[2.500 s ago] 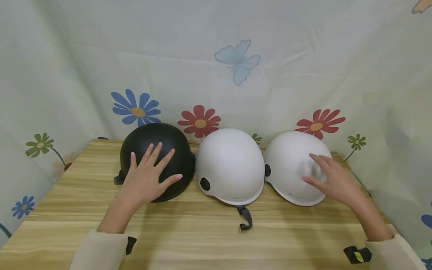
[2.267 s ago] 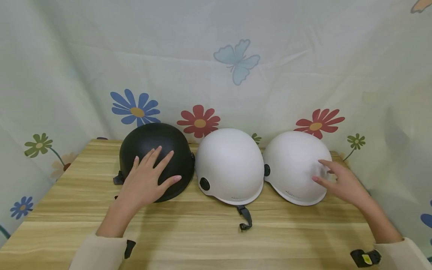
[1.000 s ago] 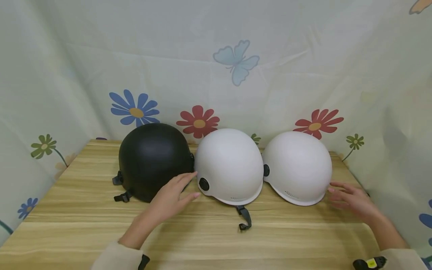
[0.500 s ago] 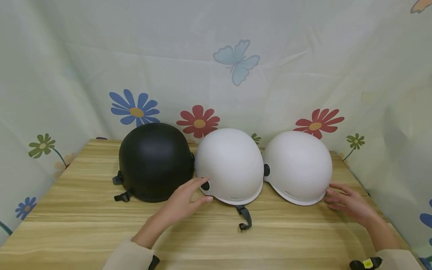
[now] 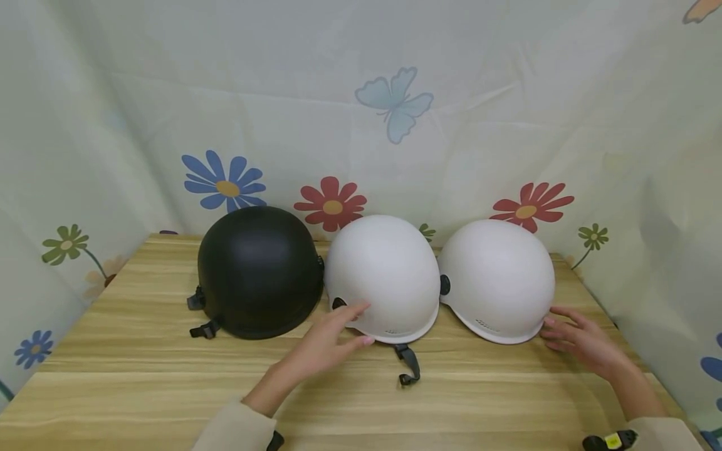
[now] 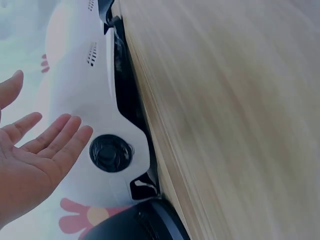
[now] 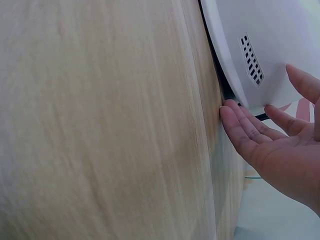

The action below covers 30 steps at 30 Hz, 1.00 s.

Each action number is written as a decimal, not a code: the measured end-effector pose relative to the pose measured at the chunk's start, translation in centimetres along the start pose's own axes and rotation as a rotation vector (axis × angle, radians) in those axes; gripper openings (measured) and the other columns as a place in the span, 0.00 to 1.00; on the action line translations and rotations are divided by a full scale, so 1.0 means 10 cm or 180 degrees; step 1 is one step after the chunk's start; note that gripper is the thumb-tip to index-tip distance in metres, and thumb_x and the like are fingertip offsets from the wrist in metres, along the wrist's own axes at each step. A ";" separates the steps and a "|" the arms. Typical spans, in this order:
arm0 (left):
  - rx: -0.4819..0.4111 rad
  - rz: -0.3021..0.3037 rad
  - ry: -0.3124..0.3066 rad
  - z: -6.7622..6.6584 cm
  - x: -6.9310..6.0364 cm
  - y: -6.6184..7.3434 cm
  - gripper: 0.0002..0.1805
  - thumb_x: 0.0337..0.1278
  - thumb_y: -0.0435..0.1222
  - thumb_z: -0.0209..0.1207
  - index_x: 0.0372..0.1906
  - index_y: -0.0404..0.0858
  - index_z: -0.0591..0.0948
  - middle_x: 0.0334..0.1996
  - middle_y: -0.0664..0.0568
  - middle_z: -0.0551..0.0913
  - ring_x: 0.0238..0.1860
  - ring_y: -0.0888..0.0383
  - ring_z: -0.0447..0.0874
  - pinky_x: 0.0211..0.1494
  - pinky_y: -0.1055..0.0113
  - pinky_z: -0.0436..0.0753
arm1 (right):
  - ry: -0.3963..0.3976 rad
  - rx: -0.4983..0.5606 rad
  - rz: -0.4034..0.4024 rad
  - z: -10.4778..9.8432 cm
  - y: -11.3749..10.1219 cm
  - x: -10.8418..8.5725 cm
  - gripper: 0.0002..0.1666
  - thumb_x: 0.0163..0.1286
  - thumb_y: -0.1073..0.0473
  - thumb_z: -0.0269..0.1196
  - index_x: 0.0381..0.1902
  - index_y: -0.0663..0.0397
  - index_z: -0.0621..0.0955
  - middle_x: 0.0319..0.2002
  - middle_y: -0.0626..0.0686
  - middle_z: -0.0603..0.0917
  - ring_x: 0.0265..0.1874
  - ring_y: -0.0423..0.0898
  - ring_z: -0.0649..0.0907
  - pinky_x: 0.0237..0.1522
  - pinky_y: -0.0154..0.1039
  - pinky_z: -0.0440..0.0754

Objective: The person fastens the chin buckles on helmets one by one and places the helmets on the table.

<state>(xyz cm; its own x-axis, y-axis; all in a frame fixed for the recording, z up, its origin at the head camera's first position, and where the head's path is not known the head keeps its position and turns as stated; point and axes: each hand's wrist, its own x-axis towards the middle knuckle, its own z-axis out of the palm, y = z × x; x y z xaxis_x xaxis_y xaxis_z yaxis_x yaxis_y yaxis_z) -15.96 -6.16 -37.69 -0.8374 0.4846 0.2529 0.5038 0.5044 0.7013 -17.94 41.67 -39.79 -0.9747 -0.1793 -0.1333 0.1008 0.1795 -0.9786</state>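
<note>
Three helmets stand in a row in the head view: a black helmet (image 5: 259,272) at left, a white helmet (image 5: 383,269) in the middle and another white helmet (image 5: 499,275) at right. My left hand (image 5: 324,341) is in front of the middle helmet's lower left side, fingers extended, partly covering its black round side piece (image 6: 111,152). Whether it touches the shell, I cannot tell. My right hand (image 5: 583,341) is at the right helmet's lower right edge. In the right wrist view its fingertips (image 7: 230,112) lie at the rim by the tabletop, fingers fairly straight.
The helmets rest on a wood-grain table (image 5: 169,388) before a flowered cloth backdrop (image 5: 389,37). A black chin strap (image 5: 410,364) lies in front of the middle helmet, and black buckles (image 5: 204,329) stick out left of the black one.
My left hand has left the black helmet and moved right to the middle white one. My right hand has lowered from the right helmet's shell to its lower right edge. The helmets stay in place.
</note>
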 end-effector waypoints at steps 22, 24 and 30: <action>-0.0341 0.0120 -0.0368 0.31 0.20 0.22 0.30 0.58 0.45 0.57 0.63 0.35 0.67 0.54 0.42 0.73 0.52 0.50 0.72 0.51 0.62 0.74 | 0.0052 -0.0088 0.0071 0.00 0.01 0.01 0.24 0.70 0.59 0.52 0.59 0.62 0.58 0.42 0.45 0.75 0.41 0.42 0.80 0.43 0.40 0.79; -0.0382 0.0122 -0.0366 0.34 0.23 0.23 0.30 0.58 0.44 0.58 0.63 0.35 0.67 0.54 0.42 0.72 0.53 0.50 0.72 0.52 0.63 0.75 | 0.0058 -0.0112 0.0085 0.00 0.01 0.02 0.27 0.70 0.59 0.52 0.61 0.65 0.56 0.42 0.45 0.75 0.41 0.42 0.80 0.43 0.40 0.79; -0.0419 0.0111 -0.0373 0.40 0.30 0.27 0.31 0.58 0.44 0.58 0.63 0.36 0.66 0.57 0.44 0.71 0.54 0.51 0.72 0.53 0.64 0.74 | 0.0075 -0.0103 0.0116 0.00 -0.01 0.02 0.30 0.71 0.59 0.52 0.61 0.69 0.53 0.42 0.44 0.75 0.41 0.42 0.80 0.43 0.40 0.79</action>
<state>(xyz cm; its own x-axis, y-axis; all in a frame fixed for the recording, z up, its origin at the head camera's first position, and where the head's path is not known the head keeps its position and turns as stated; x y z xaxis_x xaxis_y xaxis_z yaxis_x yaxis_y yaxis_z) -16.22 -0.50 -37.72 -0.7855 0.5841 0.2047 0.4936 0.3917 0.7765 -18.10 41.58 -39.76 -0.9750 -0.1495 -0.1645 0.1300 0.2169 -0.9675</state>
